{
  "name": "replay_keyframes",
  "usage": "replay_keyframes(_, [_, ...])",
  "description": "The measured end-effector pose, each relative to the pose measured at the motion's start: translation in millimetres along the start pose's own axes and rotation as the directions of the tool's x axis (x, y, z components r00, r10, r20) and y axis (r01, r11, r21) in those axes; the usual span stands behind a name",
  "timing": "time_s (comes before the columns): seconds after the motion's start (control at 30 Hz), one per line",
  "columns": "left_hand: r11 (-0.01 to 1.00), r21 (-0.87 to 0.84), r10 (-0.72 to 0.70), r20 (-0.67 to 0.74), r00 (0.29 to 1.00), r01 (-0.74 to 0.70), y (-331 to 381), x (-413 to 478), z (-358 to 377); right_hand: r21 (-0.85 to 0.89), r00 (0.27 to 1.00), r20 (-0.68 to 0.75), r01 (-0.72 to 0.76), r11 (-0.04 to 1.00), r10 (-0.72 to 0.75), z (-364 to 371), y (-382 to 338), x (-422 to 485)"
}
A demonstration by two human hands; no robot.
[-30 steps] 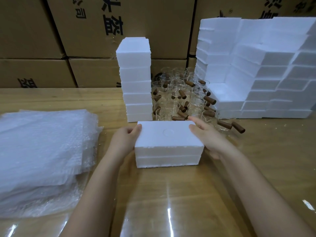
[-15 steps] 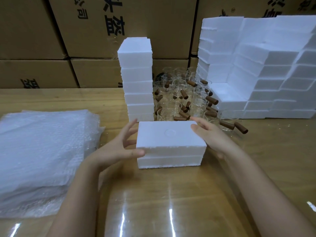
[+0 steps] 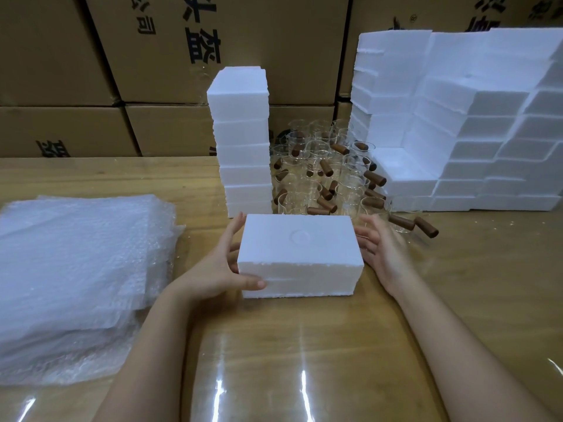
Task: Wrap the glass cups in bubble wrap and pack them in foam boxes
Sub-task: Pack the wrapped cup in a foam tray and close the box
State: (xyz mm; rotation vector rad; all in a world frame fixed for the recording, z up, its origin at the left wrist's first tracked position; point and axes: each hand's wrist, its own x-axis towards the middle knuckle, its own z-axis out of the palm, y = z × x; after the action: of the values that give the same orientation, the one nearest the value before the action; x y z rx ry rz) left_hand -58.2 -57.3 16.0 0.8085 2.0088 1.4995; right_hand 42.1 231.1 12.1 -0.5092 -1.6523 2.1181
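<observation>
A closed white foam box (image 3: pixel 298 248) with a seam round its middle lies on the wooden table (image 3: pixel 475 269) in front of me. My left hand (image 3: pixel 213 269) holds its left end, thumb pressed across the front face and fingers stretched up the side. My right hand (image 3: pixel 384 251) stays open beside the right end, palm toward the box, with its fingers straight. Several glass cups with brown wooden handles (image 3: pixel 323 178) stand crowded just behind the box. A thick pile of bubble wrap sheets (image 3: pixel 79 269) lies at the left.
A tall stack of foam boxes (image 3: pixel 242 141) rises behind the box at left of the cups. A stepped wall of foam boxes (image 3: pixel 475 132) fills the right back. Cardboard cartons (image 3: pixel 274 41) close off the far edge.
My left hand has shifted from the box's top left corner to its left end, the thumb now on the front face. My right hand has come off the top right corner and opened beside it.
</observation>
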Motion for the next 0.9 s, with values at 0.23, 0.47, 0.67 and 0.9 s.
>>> replay_keyframes(0.23, [0.999, 0.027, 0.044, -0.063, 0.997, -0.042, -1.8, 2.6, 1.3, -0.055, 0.901, 0.434, 0.036, 0.998, -0.008, 3.0, -1.3, -10.8])
replay_keyframes(0.47, [0.991, 0.123, 0.058, -0.016, 0.998, -0.056, -4.4, 5.8, -4.1, -0.063, 0.919, 0.395, 0.047, 0.997, -0.019, 7.7, 1.7, -12.9])
replay_keyframes(0.67, [0.977, 0.210, 0.051, -0.045, 0.998, -0.040, -5.2, 4.9, -5.5, -0.080, 0.914, 0.405, 0.047, 0.996, -0.011, 8.4, 1.1, -12.8])
replay_keyframes(0.9, [0.986, 0.166, 0.037, -0.039, 0.999, -0.030, -6.3, 4.3, -3.3, -0.092, 0.910, 0.415, 0.050, 0.994, -0.007, 6.8, 2.4, -12.6])
